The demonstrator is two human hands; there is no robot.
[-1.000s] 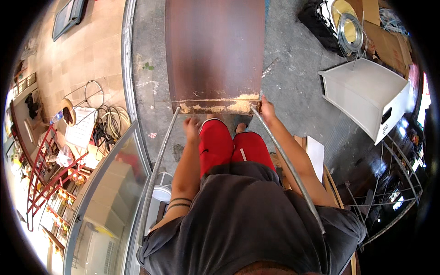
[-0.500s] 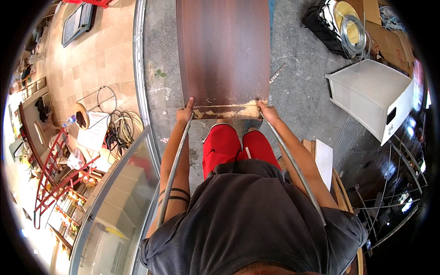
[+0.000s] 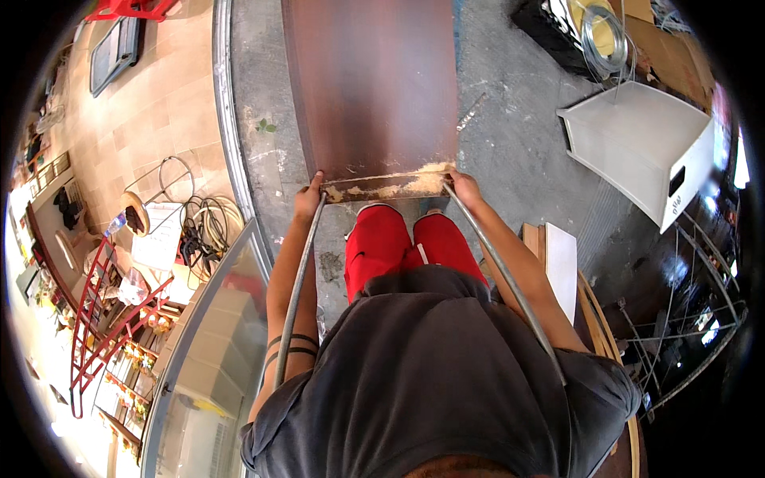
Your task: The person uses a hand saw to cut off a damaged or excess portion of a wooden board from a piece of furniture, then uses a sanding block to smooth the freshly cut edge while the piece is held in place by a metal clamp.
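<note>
- Across the upper middle of the head view, a long brown board (image 3: 374, 88) runs away from the person and beyond the top of the picture; its far end is not visible.
- Near end (image 3: 386, 188) of the board: lies crosswise ahead of the red shorts (image 3: 376, 247), between the two hands. Face chipped, pale core exposed.
- Left hand (image 3: 307, 202): gripping the near left corner, thumb toward the upper face; fingers largely hidden.
- Right hand (image 3: 465, 190): gripping the near right corner, thumb uppermost; finger placement underneath cannot be determined.
- Left metal rod (image 3: 298, 296) and right metal rod (image 3: 507, 288): each extends from beside a corner back over the forearm on its side. Whether either is fixed to the board cannot be told.
- Assessment of hold: hands sit nearly level at opposite corners, judged suitable for sharing the load. Equal force on both sides is advised. Fingers should bear on sound material; the chipped strip could crumble under pressure.
- Rods: forearms and sleeves should be kept from snagging on them.
- Clearances: glazed door (image 3: 229, 338) at left, white bin (image 3: 629, 131) and white panel (image 3: 561, 275) at right. Sideways swing should be limited, chiefly toward the glass.
</note>
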